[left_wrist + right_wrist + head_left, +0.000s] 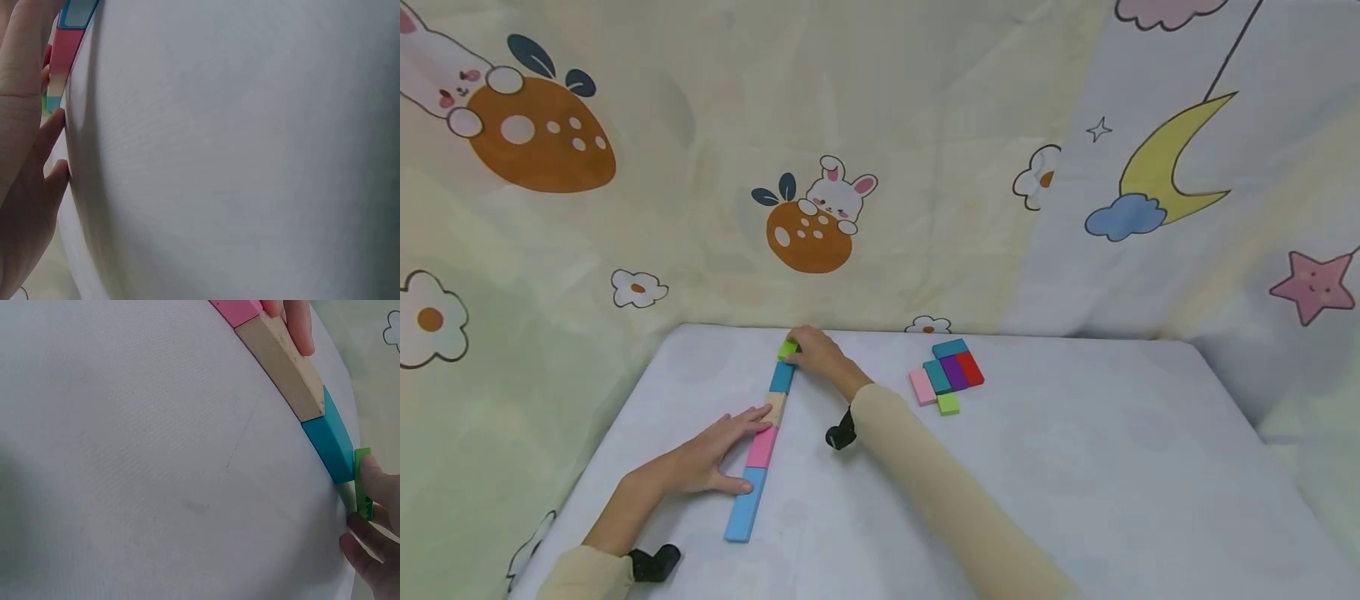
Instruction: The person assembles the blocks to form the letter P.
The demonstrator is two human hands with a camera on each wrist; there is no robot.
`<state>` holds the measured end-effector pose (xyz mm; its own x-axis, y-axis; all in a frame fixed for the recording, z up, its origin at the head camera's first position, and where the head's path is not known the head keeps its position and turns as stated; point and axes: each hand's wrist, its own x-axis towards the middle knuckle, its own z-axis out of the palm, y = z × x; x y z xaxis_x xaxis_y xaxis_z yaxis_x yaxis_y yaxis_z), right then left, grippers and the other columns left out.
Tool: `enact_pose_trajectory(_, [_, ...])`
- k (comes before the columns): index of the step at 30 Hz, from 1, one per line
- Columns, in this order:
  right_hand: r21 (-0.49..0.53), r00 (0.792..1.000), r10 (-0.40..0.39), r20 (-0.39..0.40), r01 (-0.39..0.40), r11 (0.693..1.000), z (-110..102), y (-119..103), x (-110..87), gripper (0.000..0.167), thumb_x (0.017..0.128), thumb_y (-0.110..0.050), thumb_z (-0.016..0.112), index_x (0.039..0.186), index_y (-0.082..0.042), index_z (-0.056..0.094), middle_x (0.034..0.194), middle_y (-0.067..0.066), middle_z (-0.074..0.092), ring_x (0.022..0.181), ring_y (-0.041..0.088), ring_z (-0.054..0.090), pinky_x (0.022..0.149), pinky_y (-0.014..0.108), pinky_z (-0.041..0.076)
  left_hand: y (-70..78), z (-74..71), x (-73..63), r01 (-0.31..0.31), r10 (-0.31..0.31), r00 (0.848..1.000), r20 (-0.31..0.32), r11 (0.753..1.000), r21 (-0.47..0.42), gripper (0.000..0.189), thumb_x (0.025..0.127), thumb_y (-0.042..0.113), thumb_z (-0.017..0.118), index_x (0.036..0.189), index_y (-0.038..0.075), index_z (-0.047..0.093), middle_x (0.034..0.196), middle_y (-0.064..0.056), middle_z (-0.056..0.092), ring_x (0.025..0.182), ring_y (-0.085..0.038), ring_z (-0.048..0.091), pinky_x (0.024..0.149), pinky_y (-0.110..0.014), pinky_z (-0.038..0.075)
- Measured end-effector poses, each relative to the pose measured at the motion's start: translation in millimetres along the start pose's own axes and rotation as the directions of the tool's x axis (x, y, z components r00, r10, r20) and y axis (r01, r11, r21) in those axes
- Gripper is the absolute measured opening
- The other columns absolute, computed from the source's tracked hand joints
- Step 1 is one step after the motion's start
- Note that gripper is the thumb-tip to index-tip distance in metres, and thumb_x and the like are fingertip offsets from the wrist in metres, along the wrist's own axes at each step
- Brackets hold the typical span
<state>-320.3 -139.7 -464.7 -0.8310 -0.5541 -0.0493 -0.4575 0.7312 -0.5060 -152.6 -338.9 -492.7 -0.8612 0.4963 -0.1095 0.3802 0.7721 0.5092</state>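
A row of wooden blocks runs away from me on the left of the table: a light blue block (744,508), a pink block (762,447), a plain wood block (777,402), a teal block (781,377). At its far end, my right hand (823,358) pinches a lime green block (787,349) between thumb and fingers. The right wrist view shows that green block (362,481) close against the teal block's end. My left hand (707,457) rests along the row, fingers extended. Its fingertips touch the plain and pink blocks; the thumb touches the light blue one.
Right of the row lies a cluster of loose blocks, including a red block (970,368), a purple block (953,373), a pale pink block (922,387) and another lime green block (948,404). A patterned curtain (925,208) hangs behind the white table (1112,467).
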Motion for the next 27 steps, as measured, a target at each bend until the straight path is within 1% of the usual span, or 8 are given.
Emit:
enact_pose_trajectory(7, [0.001,1.000,0.008,0.000,-0.008,1.000,2.2,0.7,1.9,0.042,0.094,-0.031,0.063,0.132,-0.013,0.057,0.125,0.000,0.061,0.108,0.013,0.053,0.103,0.027,0.048,2.0,-1.3,-1.6,0.004,-0.004,1.000,0.001,1.000,-0.016,0.088,0.072,0.059,0.076,0.145,0.025,0.041,0.162,-0.003,0.024,0.149,-0.033,0.023,0.117,-0.065,0.016])
enact_pose_trajectory(12, [0.006,1.000,0.010,0.005,-0.011,1.000,4.6,2.1,3.3,0.043,0.094,-0.032,0.063,0.132,-0.014,0.057,0.125,-0.001,0.062,0.110,0.014,0.055,0.105,0.028,0.048,3.0,-0.6,-1.5,0.005,-0.005,1.000,0.010,1.000,-0.010,0.088,0.073,0.059,0.075,0.145,0.024,0.040,0.162,-0.005,0.024,0.148,-0.034,0.023,0.117,-0.065,0.017])
enact_pose_trajectory(17, [-0.010,1.000,-0.006,0.017,0.006,1.000,4.1,2.5,5.1,0.043,0.094,-0.033,0.062,0.132,-0.013,0.057,0.128,0.000,0.062,0.115,0.014,0.056,0.106,0.029,0.047,2.7,-1.1,-1.5,-0.009,0.009,1.000,-0.010,1.000,-0.001,0.088,0.071,0.060,0.076,0.144,0.025,0.042,0.162,-0.002,0.025,0.148,-0.032,0.025,0.116,-0.063,0.018])
enact_pose_trajectory(19, [-0.028,1.000,-0.014,0.028,0.015,1.000,3.4,2.7,6.1,0.042,0.095,-0.033,0.061,0.132,-0.013,0.057,0.129,0.000,0.062,0.117,0.014,0.056,0.106,0.029,0.047,2.0,-1.2,-1.7,-0.009,0.009,1.000,-0.017,1.000,0.002,0.088,0.071,0.061,0.076,0.144,0.027,0.042,0.162,0.000,0.026,0.148,-0.029,0.025,0.122,-0.051,0.014])
enact_pose_trajectory(24, [-0.103,0.996,-0.065,0.059,0.071,0.992,4.6,5.5,7.9,0.040,0.097,-0.033,0.057,0.131,-0.012,0.057,0.128,-0.001,0.063,0.116,0.012,0.058,0.105,0.026,0.047,0.6,-1.4,-1.7,-0.001,0.002,1.000,-0.021,1.000,0.014,0.087,0.070,0.062,0.076,0.143,0.031,0.041,0.162,0.004,0.025,0.149,-0.026,0.025,0.121,-0.049,0.013])
enact_pose_trajectory(26, [-0.127,0.995,-0.079,0.064,0.087,0.988,6.1,6.7,7.7,0.039,0.098,-0.033,0.055,0.131,-0.012,0.057,0.128,-0.001,0.063,0.115,0.012,0.058,0.104,0.025,0.047,-0.1,-1.0,-1.5,-0.005,0.005,1.000,-0.021,1.000,0.019,0.087,0.070,0.062,0.076,0.143,0.031,0.041,0.162,0.004,0.025,0.149,-0.027,0.025,0.115,-0.059,0.017])
enact_pose_trajectory(27, [-0.139,0.994,-0.086,0.067,0.095,0.986,7.0,6.9,7.5,0.038,0.098,-0.033,0.054,0.130,-0.012,0.057,0.127,-0.001,0.063,0.114,0.013,0.058,0.104,0.025,0.047,-0.7,-0.7,-1.8,-0.004,0.004,1.000,-0.020,1.000,0.022,0.087,0.070,0.062,0.076,0.144,0.031,0.041,0.162,0.004,0.025,0.149,-0.027,0.025,0.116,-0.057,0.017])
